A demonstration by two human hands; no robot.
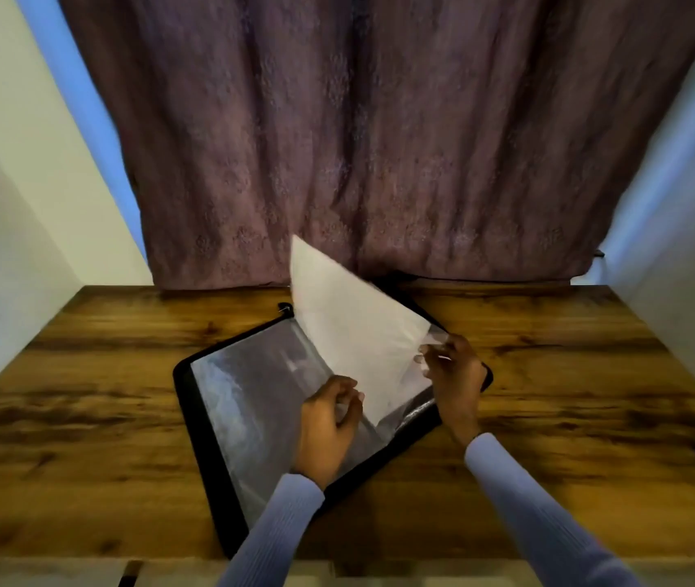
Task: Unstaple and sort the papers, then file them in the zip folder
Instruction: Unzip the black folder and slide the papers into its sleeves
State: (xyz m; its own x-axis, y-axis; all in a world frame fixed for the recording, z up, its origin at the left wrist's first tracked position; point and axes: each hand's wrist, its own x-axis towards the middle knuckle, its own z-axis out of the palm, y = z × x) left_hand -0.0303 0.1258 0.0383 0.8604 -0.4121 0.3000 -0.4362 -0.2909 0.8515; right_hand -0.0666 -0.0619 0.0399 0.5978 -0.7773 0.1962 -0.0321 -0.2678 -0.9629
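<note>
Purple curtain [379,141] behind, wooden table [104,374] below. On it we see the zip folder [219,421] lying open, clear sleeves up. White paper [350,328] tilts up over its right half. Our left hand [329,425] curls on a sleeve edge; our right hand [451,370] pinches the paper's corner. Filing step, we judge; next, open the sleeve mouth and slide the sheet in square.

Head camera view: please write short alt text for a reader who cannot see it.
Two hands slide a white paper into a clear sleeve of an open black zip folder on a wooden table. The right hand pinches the paper's edge; the left hand holds the sleeve.
</note>
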